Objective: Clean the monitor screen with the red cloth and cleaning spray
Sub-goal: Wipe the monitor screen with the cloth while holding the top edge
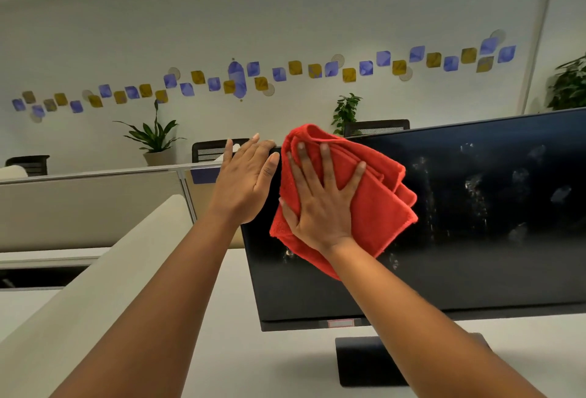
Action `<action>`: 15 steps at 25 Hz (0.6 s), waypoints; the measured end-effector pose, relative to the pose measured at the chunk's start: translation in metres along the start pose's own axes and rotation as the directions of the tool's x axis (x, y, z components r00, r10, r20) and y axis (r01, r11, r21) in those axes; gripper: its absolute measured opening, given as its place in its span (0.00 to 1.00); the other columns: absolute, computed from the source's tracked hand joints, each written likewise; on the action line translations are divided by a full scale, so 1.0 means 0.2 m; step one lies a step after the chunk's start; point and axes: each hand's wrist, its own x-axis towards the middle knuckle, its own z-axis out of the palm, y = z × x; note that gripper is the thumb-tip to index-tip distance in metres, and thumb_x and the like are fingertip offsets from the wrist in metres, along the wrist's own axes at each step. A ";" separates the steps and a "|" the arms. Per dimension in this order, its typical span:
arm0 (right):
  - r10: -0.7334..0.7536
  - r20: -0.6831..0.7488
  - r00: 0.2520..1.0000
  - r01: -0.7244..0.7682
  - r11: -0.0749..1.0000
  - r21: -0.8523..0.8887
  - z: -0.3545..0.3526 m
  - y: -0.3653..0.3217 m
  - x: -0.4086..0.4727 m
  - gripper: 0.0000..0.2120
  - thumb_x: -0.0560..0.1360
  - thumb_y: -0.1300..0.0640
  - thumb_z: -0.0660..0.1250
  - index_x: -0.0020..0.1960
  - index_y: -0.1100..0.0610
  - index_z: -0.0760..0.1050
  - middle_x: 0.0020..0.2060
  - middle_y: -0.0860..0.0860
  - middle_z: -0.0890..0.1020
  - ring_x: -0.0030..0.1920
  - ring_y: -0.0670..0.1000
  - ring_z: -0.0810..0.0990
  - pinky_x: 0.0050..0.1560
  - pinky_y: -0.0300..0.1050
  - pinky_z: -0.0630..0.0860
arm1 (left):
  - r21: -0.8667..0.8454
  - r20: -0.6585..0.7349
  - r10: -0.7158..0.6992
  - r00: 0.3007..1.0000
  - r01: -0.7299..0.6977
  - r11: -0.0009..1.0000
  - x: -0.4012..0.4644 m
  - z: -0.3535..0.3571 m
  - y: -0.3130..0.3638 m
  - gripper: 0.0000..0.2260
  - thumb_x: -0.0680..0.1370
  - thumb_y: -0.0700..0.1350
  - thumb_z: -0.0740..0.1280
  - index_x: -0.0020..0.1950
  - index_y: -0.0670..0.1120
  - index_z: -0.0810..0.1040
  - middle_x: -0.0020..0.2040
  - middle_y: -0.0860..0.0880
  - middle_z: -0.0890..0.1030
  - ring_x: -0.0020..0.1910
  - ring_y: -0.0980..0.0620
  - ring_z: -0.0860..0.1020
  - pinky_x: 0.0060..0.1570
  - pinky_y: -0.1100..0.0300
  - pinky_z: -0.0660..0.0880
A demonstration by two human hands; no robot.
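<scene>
A black monitor [475, 254] stands on the white desk, its dark screen streaked with wet spray drops across the middle and right. A folded red cloth [380, 204] lies flat against the screen's upper left part. My right hand [323, 204] presses on the cloth with its fingers spread and straight. My left hand [245, 180] rests against the monitor's upper left corner, fingers straight, steadying it. No spray bottle is in view.
The monitor's base [364, 362] sits on the white desk [241, 318]. A cream divider [95, 270] runs along the left. Beyond it are low partitions, office chairs [215, 150] and potted plants [155, 140] against the decorated wall.
</scene>
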 end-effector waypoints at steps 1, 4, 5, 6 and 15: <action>-0.044 0.019 0.999 0.044 0.999 -0.018 0.01 -0.02 -0.03 0.32 0.74 0.39 0.50 0.74 0.51 0.51 0.74 0.48 0.55 0.75 0.55 0.42 0.65 0.73 0.38 | -0.005 0.017 0.016 1.000 -0.015 1.000 0.00 -0.01 0.00 0.27 0.76 0.55 0.42 0.69 0.46 0.65 0.70 0.47 0.69 0.73 0.53 0.57 0.71 0.58 0.38; -0.150 0.066 0.986 0.153 0.987 -0.045 0.03 0.00 -0.13 0.32 0.74 0.39 0.51 0.74 0.51 0.51 0.74 0.47 0.54 0.75 0.54 0.37 0.65 0.72 0.36 | -0.029 0.055 0.049 0.997 -0.047 0.998 0.02 -0.06 -0.04 0.26 0.77 0.55 0.43 0.68 0.45 0.67 0.68 0.46 0.72 0.70 0.50 0.64 0.70 0.58 0.49; -0.175 0.071 0.982 0.179 0.982 -0.058 0.03 0.03 -0.16 0.32 0.74 0.40 0.52 0.74 0.50 0.51 0.74 0.47 0.55 0.74 0.53 0.36 0.65 0.72 0.36 | -0.043 0.054 0.033 0.998 -0.031 0.999 0.03 -0.08 -0.06 0.26 0.77 0.55 0.43 0.67 0.45 0.69 0.66 0.45 0.73 0.68 0.48 0.66 0.68 0.57 0.55; -0.186 0.067 0.980 0.190 0.979 -0.069 0.03 0.06 -0.19 0.32 0.73 0.40 0.52 0.74 0.50 0.52 0.74 0.47 0.57 0.74 0.53 0.36 0.65 0.72 0.36 | -0.059 0.050 0.011 0.999 -0.008 0.998 0.04 -0.10 -0.07 0.25 0.78 0.54 0.43 0.65 0.45 0.70 0.64 0.43 0.75 0.65 0.46 0.69 0.64 0.56 0.60; -0.079 0.029 0.996 0.079 0.997 -0.001 0.01 -0.13 0.03 0.31 0.74 0.40 0.50 0.74 0.51 0.53 0.74 0.49 0.58 0.74 0.56 0.47 0.65 0.72 0.36 | -0.159 0.051 -0.036 0.998 0.044 0.986 0.04 -0.14 -0.05 0.26 0.79 0.54 0.40 0.48 0.45 0.75 0.45 0.43 0.78 0.49 0.46 0.76 0.64 0.51 0.64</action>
